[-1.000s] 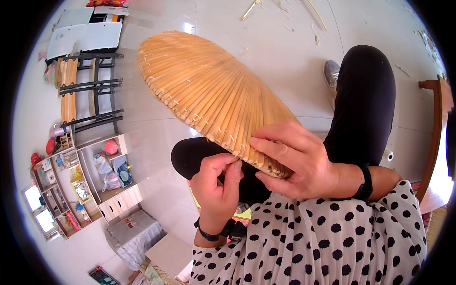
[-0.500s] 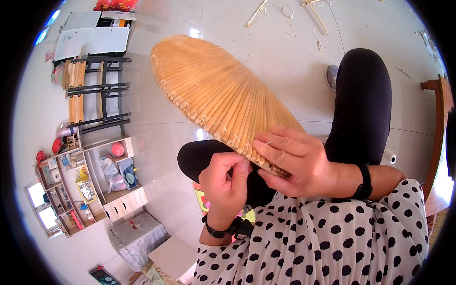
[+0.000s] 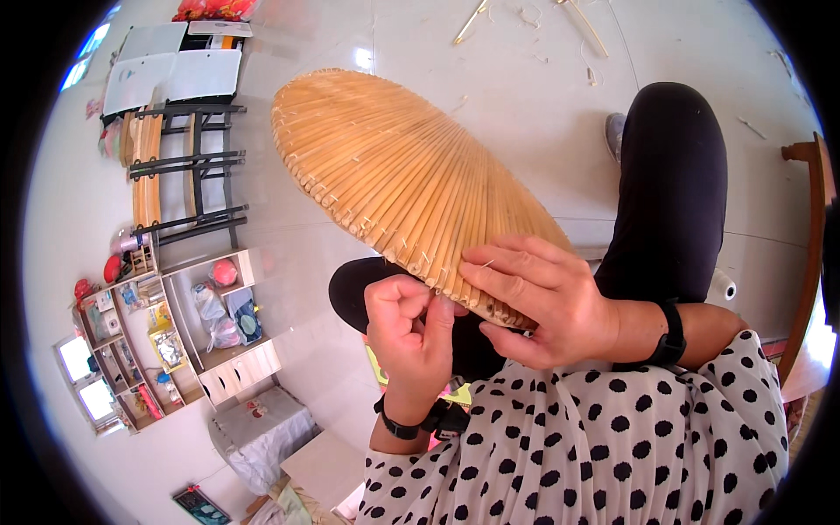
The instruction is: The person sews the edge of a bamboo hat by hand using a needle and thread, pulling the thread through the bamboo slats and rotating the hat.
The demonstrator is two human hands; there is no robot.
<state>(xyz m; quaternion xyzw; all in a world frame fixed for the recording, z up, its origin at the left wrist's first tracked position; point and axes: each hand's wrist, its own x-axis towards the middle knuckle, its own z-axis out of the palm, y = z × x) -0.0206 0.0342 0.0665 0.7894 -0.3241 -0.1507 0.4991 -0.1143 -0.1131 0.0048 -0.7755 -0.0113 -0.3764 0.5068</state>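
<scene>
A round, shallow-coned disc of straw stalks [image 3: 411, 175] rests tilted over my lap, its stalks fanning out toward the rim. Small pale thread stitches run along the near edge. My right hand [image 3: 547, 297] grips that rim at its right end, fingers lying over the top and thumb underneath. A thin pale end, thread or needle, pokes up beside its fingers. Just left of it, my left hand [image 3: 409, 328] is closed in a pinch with the thumb right under the rim. What those fingertips hold is hidden.
Black-trousered knees [image 3: 674, 184] flank the work. Cut stalks [image 3: 470, 22] and thread scraps lie on the tiled floor ahead. A white thread spool [image 3: 723, 284] stands right of my knee, near a wooden table [image 3: 805, 153]. Shelves [image 3: 227, 324] and stacked black-legged furniture [image 3: 192, 166] line the left.
The disc has tipped slightly, so more of its upper face shows. My left hand stays pinched at the rim and has barely shifted; my right hand keeps its grip.
</scene>
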